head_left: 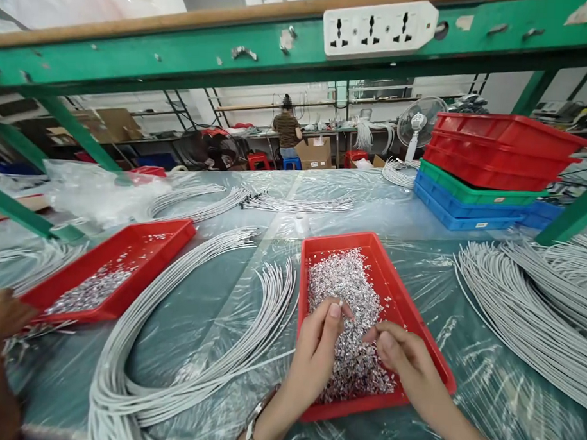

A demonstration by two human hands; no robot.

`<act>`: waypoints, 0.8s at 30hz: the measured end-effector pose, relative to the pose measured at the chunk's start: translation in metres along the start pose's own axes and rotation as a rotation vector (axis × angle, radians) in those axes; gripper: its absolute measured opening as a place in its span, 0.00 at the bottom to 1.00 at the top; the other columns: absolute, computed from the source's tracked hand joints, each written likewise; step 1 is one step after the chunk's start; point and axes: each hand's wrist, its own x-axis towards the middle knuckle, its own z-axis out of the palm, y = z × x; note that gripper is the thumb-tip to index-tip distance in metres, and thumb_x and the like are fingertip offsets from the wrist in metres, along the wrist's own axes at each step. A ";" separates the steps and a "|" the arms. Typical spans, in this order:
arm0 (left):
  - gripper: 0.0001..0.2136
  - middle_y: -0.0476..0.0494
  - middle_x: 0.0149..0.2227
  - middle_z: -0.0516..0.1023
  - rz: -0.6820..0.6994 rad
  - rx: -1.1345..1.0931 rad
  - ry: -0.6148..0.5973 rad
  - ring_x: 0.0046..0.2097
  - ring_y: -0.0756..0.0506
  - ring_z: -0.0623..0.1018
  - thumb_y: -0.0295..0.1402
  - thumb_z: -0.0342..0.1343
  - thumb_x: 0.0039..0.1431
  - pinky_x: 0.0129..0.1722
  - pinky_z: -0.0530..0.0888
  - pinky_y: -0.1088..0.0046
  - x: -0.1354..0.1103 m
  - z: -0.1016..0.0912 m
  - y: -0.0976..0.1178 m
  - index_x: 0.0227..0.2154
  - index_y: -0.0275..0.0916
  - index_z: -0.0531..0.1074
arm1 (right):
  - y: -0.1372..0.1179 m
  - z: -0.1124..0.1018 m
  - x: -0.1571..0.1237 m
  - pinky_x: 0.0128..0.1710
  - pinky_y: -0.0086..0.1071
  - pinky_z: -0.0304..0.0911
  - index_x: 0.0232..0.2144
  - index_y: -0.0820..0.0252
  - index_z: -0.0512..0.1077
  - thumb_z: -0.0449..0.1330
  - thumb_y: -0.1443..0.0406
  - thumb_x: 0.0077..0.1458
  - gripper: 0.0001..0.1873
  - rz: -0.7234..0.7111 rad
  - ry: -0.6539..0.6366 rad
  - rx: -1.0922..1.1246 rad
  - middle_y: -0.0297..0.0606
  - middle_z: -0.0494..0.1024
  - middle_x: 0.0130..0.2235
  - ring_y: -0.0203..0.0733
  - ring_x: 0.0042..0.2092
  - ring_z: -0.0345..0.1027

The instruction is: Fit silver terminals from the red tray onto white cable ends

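Note:
My left hand (pixel 317 343), with a watch at its wrist, is closed in a pinch on a white cable (pixel 276 358), whose tip shows just past my thumb. That cable runs back to a looped bundle of white cables (pixel 141 311) on my left. My right hand (pixel 409 357) is closed thumb to finger, a short way right of the cable tip; anything in its pinch is too small to make out. Both hands are above a red tray (pixel 417 327) of small shiny metal pieces (pixel 351 286).
Another person's hand (pixel 4 316) is beside a second red tray (pixel 165 244) at left. More cable bundles (pixel 526 305) lie at right. Stacked red, green and blue trays (pixel 498 150) stand behind them. A green beam (pixel 193 49) with a power strip (pixel 377 30) crosses above. A person (pixel 287 130) sits far back.

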 end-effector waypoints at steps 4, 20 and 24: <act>0.14 0.53 0.22 0.58 0.025 0.004 -0.021 0.25 0.52 0.59 0.39 0.41 0.66 0.25 0.57 0.76 0.000 0.001 -0.008 0.34 0.37 0.67 | -0.011 -0.008 0.018 0.28 0.28 0.58 0.30 0.58 0.69 0.53 0.54 0.60 0.16 -0.059 0.016 -0.052 0.32 0.65 0.25 0.37 0.28 0.61; 0.06 0.50 0.24 0.74 0.081 -0.011 -0.046 0.27 0.52 0.72 0.28 0.51 0.62 0.29 0.69 0.79 -0.009 0.001 -0.010 0.33 0.38 0.73 | -0.002 0.002 0.006 0.30 0.27 0.64 0.43 0.54 0.65 0.53 0.66 0.60 0.08 -0.235 -0.075 -0.173 0.32 0.74 0.31 0.37 0.33 0.70; 0.07 0.50 0.25 0.76 0.090 0.007 -0.044 0.27 0.52 0.74 0.27 0.52 0.61 0.29 0.70 0.80 -0.009 0.001 -0.009 0.34 0.40 0.75 | -0.004 0.004 0.005 0.29 0.27 0.64 0.42 0.55 0.66 0.54 0.66 0.60 0.07 -0.244 -0.083 -0.168 0.32 0.74 0.31 0.35 0.30 0.69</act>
